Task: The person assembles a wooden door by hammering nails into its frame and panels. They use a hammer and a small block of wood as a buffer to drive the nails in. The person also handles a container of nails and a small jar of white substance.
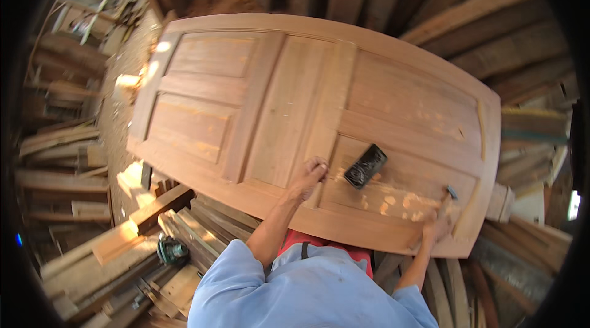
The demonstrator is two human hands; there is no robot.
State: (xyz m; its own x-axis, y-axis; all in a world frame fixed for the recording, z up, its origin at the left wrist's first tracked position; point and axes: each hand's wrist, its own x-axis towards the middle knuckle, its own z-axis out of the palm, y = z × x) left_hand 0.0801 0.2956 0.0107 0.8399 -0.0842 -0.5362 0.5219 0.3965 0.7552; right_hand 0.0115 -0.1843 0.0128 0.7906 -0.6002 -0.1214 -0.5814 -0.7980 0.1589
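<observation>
A large panelled wooden door (pixel 261 101) lies flat in front of me. My left hand (pixel 311 175) is over its middle rail, near the front side. The fingers are pinched together, and whatever they hold, if anything, is too small to make out. In my right hand (pixel 435 228), at the near right corner of the door, is a hammer (pixel 452 192), gripped by the handle with its small dark head pointing away from me. Between my hands, a black rectangular container (pixel 365 166) rests tilted on a lower panel; its contents are unclear.
Stacked planks (pixel 491 39) fill the far right, and more timber lies along the left side. A green power tool (pixel 172 249) sits among offcuts at the lower left. A block of wood (pixel 500 203) juts out beside the door's right end. Bare ground (pixel 123 116) shows to the left.
</observation>
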